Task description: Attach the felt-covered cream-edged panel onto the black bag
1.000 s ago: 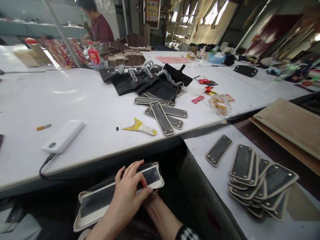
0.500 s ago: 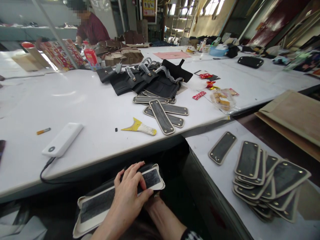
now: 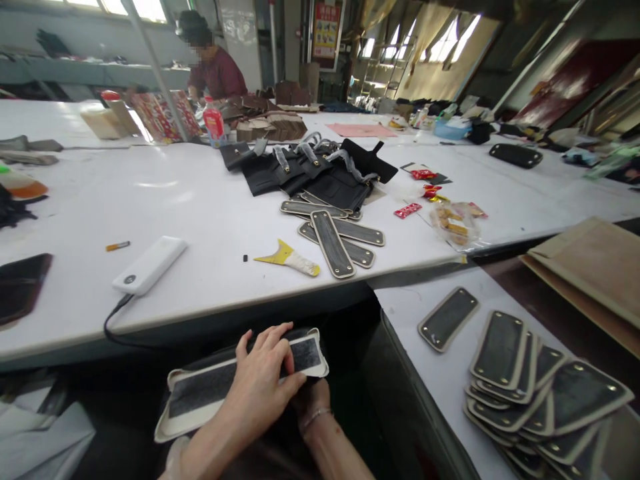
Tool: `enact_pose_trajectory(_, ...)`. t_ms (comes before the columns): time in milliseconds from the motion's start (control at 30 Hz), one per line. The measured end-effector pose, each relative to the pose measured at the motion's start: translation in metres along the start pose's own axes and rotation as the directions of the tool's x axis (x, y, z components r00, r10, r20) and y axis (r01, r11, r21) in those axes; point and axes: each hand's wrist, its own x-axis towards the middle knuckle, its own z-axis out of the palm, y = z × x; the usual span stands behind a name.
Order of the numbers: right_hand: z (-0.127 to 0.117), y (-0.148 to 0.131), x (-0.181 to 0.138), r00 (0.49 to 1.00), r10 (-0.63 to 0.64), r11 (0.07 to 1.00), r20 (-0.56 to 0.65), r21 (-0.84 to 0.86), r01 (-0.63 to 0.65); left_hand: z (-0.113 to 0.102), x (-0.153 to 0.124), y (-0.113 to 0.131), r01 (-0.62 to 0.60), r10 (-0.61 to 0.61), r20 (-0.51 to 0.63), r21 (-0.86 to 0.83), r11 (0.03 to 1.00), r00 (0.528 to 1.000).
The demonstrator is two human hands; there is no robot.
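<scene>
Low in front of me, below the table edge, lies a black leather bag piece with a dark, cream-edged base panel (image 3: 200, 390) facing up. My left hand (image 3: 265, 373) spans the panel near its right end, fingers over the far edge and thumb at the near edge, gripping it. My right hand (image 3: 313, 399) is under that right end, a bracelet on its wrist; the piece and my left hand hide its fingers. Beyond them on the table are a yellow-and-white scraper-like tool (image 3: 290, 257) and several dark studded base panels (image 3: 333, 244).
Black bags (image 3: 320, 177) with wrapped handles lie behind the loose panels. More studded panels (image 3: 500, 350) are piled on the right-hand surface, beside brown board (image 3: 595, 267). A white power bank (image 3: 150, 265) with a cable and a phone (image 3: 23, 287) lie left. A person (image 3: 220, 73) sits across.
The view has shifted left and up, so the table's things appear farther right and the phone shows more. Both hands stay at the base panel, with little change in grip.
</scene>
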Motion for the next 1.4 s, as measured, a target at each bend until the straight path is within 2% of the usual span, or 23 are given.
enact_pose_trajectory(100,-0.033,-0.015,-0.025,0.990,-0.127,0.986,-0.060,-0.119,0.119,-0.001,-0.003,0.000,-0.026,0.026,-0.035,-0.007,1.000,0.999)
enact_pose_trajectory(167,-0.049,-0.027,-0.051,0.944,-0.331,0.911,-0.005,-0.261,0.318,0.000,-0.006,-0.002,-0.047,0.047,-0.059,-0.009,0.999,0.997)
enact_pose_trajectory(200,-0.053,-0.032,-0.064,0.863,-0.501,0.792,0.065,-0.367,0.487,0.000,-0.007,-0.003,-0.060,0.059,-0.071,-0.011,0.998,0.996)
enact_pose_trajectory(233,-0.054,-0.035,-0.076,0.740,-0.654,0.623,0.157,-0.443,0.645,0.001,-0.008,-0.004,-0.071,0.070,-0.084,-0.014,0.997,0.994)
enact_pose_trajectory(267,-0.053,-0.037,-0.086,0.580,-0.771,0.408,0.263,-0.496,0.767,0.001,-0.009,-0.005,-0.082,0.080,-0.095,-0.016,0.996,0.992)
enact_pose_trajectory(300,-0.049,-0.038,-0.093,0.416,-0.833,0.187,0.365,-0.522,0.832,0.001,-0.010,-0.006,-0.093,0.091,-0.105,-0.017,0.996,0.990)
enact_pose_trajectory(333,-0.045,-0.038,-0.098,0.287,-0.845,0.005,0.450,-0.530,0.848,0.002,-0.011,-0.007,-0.101,0.099,-0.112,-0.017,0.995,0.989)
enact_pose_trajectory(367,-0.040,-0.037,-0.101,0.198,-0.831,-0.141,0.521,-0.540,0.830,0.002,-0.012,-0.008,-0.109,0.106,-0.115,-0.016,0.994,0.988)
enact_pose_trajectory(400,-0.036,-0.037,-0.101,0.145,-0.805,-0.253,0.575,-0.555,0.793,0.001,-0.012,-0.009,-0.116,0.113,-0.116,-0.014,0.993,0.987)
enact_pose_trajectory(433,-0.033,-0.037,-0.101,0.124,-0.778,-0.335,0.616,-0.573,0.749,0.001,-0.013,-0.010,-0.124,0.122,-0.118,-0.010,0.992,0.985)
enact_pose_trajectory(567,-0.033,-0.038,-0.093,0.108,-0.677,-0.541,0.728,-0.591,0.598,0.001,-0.016,-0.014,-0.145,0.146,-0.143,0.016,0.989,0.979)
enact_pose_trajectory(700,-0.036,-0.040,-0.088,0.070,-0.586,-0.687,0.807,-0.540,0.486,0.002,-0.017,-0.017,-0.165,0.168,-0.161,0.028,0.986,0.973)
enact_pose_trajectory(933,-0.018,-0.047,-0.091,0.109,-0.615,-0.667,0.781,-0.589,0.456,-0.004,-0.023,-0.019,-0.186,0.195,-0.156,0.070,0.980,0.968)
enact_pose_trajectory(1133,-0.020,-0.042,-0.086,0.025,-0.570,-0.700,0.821,-0.501,0.509,-0.004,-0.048,-0.031,-0.150,0.162,-0.193,0.076,0.986,0.968)
enact_pose_trajectory(1300,-0.007,-0.033,-0.092,0.041,-0.624,-0.610,0.780,-0.520,0.598,-0.002,-0.065,-0.033,-0.050,0.058,-0.317,0.035,0.998,0.946)
enact_pose_trajectory(1400,0.001,-0.027,-0.096,0.047,-0.624,-0.587,0.780,-0.509,0.629,-0.002,-0.071,-0.032,-0.001,0.001,-0.360,-0.001,1.000,0.933)
